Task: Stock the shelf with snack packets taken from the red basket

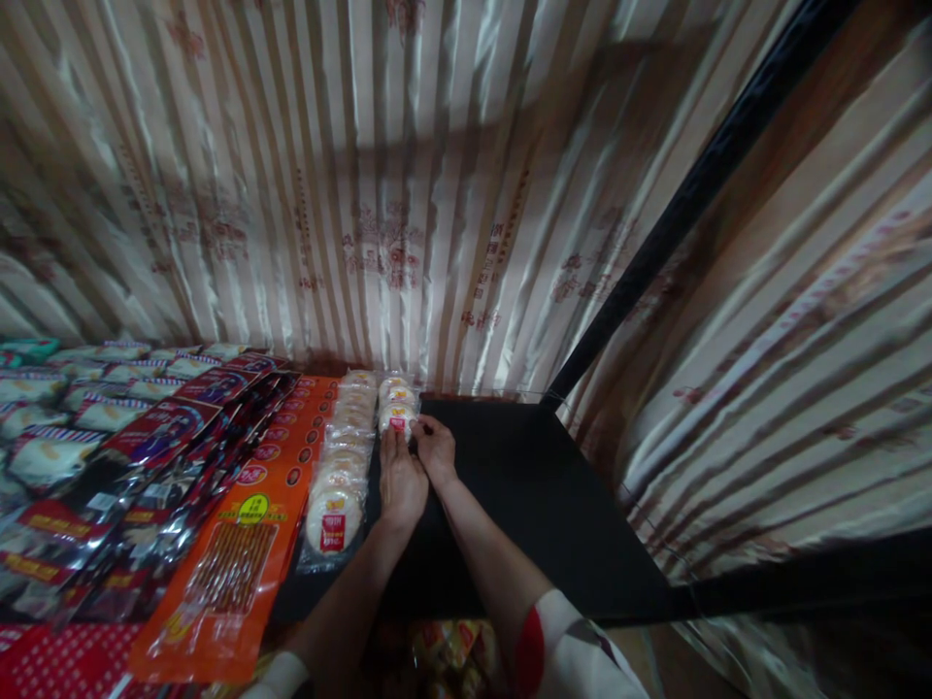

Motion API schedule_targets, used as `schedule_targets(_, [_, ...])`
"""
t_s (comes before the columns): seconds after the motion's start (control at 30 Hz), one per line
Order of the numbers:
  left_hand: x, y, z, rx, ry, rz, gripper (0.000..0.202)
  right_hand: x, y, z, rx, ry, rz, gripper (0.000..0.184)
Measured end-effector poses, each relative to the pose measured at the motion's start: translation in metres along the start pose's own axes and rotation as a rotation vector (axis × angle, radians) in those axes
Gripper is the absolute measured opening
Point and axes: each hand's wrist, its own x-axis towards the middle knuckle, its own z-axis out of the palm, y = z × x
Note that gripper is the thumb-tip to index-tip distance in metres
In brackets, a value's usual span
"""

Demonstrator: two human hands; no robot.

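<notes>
My left hand [402, 476] and my right hand [435, 449] meet at the far end of a black tabletop [539, 505]. Both rest on a clear packet holding a round pale cake with a red label [397, 419], the nearest of a short row of such packets. The left hand lies flat with fingers stretched along the packet's left side. The right hand's fingers curl onto its right edge. A longer row of the same round cake packets [339, 481] runs just left of my left hand.
Orange snack packets [240, 553] lie left of the cakes, then dark red packets [146, 456] and white packets [44, 417] further left. Striped shiny drapes [364, 194] hang behind and to the right. A black pole [699, 184] rises from the table's far corner.
</notes>
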Motion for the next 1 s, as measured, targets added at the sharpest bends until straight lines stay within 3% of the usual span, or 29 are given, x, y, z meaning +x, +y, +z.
schedule_targets(0.43, [0.006,-0.012,0.012,-0.058,0.055,0.033,0.054,0.003,-0.001,0.003,-0.148,0.015,-0.018,0.021])
schedule_targets(0.73, [0.007,-0.013,0.011,-0.034,0.087,0.061,0.048,-0.003,0.002,0.002,-0.053,0.013,-0.087,0.022])
schedule_targets(0.87, [-0.002,-0.009,0.002,-0.045,0.115,0.162,0.048,-0.019,-0.004,-0.006,0.019,0.073,-0.08,0.027])
schedule_targets(1.0, [-0.026,0.002,-0.021,-0.061,0.117,0.228,0.041,-0.05,-0.012,-0.022,0.078,0.077,-0.125,0.03])
